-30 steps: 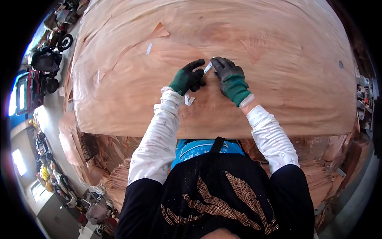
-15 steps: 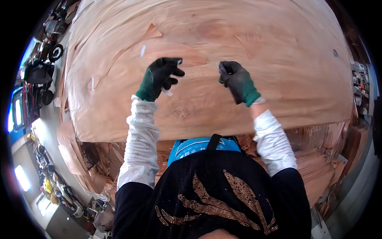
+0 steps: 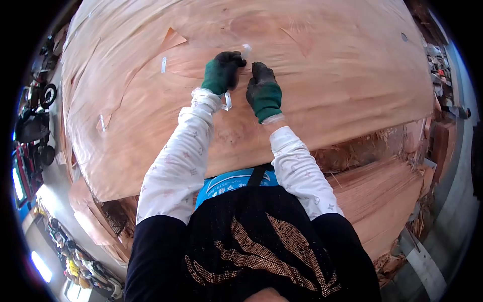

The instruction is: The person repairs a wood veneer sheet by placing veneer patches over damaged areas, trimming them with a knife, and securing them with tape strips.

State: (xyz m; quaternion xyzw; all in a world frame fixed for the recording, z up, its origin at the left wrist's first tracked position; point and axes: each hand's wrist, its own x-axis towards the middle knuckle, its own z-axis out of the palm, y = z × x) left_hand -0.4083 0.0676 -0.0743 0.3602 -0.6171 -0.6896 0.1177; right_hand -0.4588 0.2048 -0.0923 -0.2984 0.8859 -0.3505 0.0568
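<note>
Narrow, white, bent strip (image 3: pixel 229 100) beside the gloved left hand (image 3: pixel 223 72)

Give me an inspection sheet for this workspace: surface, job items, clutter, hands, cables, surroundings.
Surface: wood sheet, with visible overlapping patches and a dark spot at right.
Job items: two white strips on the sheet's left; another strip by the left hand's wrist.
Clutter: wood pile below the near edge.
Hands: left and right hand gloved, close together; grips unclear.
Cables: nothing seen.
Surroundings: vehicles at left.
</note>
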